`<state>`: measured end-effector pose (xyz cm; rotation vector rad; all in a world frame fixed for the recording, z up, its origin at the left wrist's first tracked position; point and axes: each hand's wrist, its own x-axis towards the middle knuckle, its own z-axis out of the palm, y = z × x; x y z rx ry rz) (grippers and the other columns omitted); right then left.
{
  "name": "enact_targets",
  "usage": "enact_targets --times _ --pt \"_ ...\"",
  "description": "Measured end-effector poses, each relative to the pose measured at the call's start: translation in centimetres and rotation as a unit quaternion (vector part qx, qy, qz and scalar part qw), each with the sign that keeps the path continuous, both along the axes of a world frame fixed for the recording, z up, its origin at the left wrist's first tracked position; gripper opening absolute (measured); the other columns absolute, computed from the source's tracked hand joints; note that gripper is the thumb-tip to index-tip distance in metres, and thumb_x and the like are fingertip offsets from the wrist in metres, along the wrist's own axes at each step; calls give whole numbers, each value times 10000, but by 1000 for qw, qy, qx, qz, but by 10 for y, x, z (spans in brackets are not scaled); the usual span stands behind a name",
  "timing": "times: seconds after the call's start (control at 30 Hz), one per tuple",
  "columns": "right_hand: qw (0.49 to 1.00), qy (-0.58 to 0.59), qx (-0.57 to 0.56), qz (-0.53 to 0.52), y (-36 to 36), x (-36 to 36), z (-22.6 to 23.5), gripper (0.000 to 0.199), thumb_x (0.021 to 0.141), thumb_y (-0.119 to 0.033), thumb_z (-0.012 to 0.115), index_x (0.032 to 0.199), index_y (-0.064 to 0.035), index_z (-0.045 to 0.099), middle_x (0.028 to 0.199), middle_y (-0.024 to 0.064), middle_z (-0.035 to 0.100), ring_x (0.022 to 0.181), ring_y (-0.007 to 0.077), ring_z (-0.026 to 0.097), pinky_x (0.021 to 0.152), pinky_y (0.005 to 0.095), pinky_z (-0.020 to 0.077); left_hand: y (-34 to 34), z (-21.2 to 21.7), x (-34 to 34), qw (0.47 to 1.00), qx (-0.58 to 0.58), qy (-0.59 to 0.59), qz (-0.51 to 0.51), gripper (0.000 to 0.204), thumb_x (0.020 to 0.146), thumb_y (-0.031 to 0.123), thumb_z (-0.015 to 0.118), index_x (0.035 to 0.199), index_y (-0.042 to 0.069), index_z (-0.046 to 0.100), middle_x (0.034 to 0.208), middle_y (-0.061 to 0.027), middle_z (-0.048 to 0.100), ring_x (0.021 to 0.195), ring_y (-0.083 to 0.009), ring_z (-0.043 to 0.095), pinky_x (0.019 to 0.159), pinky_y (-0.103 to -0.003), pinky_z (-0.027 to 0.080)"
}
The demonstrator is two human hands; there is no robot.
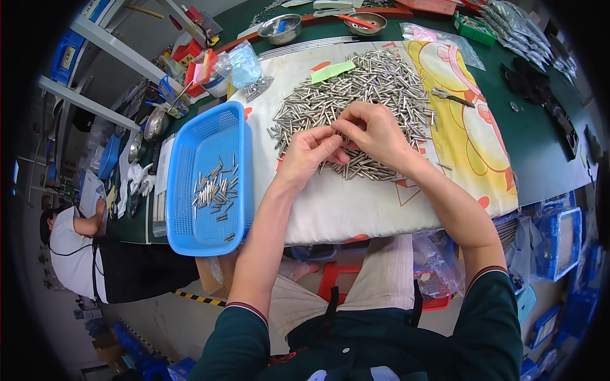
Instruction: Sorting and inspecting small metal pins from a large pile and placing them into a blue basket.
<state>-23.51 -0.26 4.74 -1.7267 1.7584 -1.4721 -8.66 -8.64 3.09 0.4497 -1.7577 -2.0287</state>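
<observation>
A large heap of small silvery metal pins point(381, 79) is spread over a cloth-covered pad point(356, 219) in front of me. Over the heap's near side, my left hand point(310, 152) and my right hand point(376, 132) meet, fingertips nearly touching. Both are closed in a pinch. Whatever lies between their fingers is too small or too hidden to make out. To the left of my left forearm stands a blue plastic basket point(244, 184), with a smaller group of similar metal pins point(216, 190) on its bottom. A light green paper slip point(333, 72) rests on top of the heap.
Pliers point(451, 96) lie on the pad's right side. Metal bowls point(280, 29) stand along the back, and a bag of small parts point(257, 87) lies behind the basket. Black straps point(540, 95) are on the green table at right. Another person point(79, 247) works at far left.
</observation>
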Motion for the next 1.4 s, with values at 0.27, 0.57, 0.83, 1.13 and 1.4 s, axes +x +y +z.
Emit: enact_targets --times 0.27,0.57,0.83,1.13,1.4 --pt "993 -77 78 47 -6 -1 -4 195 818 -150 618 786 42 634 625 41 589 565 79 523 504 235 423 0 0 1 997 -17 -55 -48 238 919 195 507 976 -22 588 854 -131 662 634 -115 617 610 -236 516" --pt "954 -229 152 121 -5 -13 -1 248 829 -194 609 763 41 652 632 38 595 570 71 507 519 236 412 -3 0 4 988 129 -43 -71 255 935 213 466 983 -23 553 890 -200 645 651 -148 632 632 -258 529" --pt "988 -114 79 61 -8 -12 -4 229 847 -186 597 872 34 654 685 11 605 613 47 492 541 220 409 29 23 36 983 -134 -118 51 207 936 111 401 926 -52 528 806 -140 647 639 -141 615 593 -245 484" --pt "964 181 132 144 6 -3 -4 57 675 -44 586 717 -7 596 732 113 599 706 259 590 647 346 465 13 82 151 712 -528 -339 314 148 914 92 441 952 -5 545 719 -140 632 606 -255 613 556 -338 459" --pt "935 292 95 179 15 10 -4 69 652 -3 561 689 -33 610 807 100 591 862 275 579 714 375 467 -14 70 183 499 -713 -374 321 207 833 130 583 1010 22 579 918 -126 624 830 -263 602 714 -331 453"
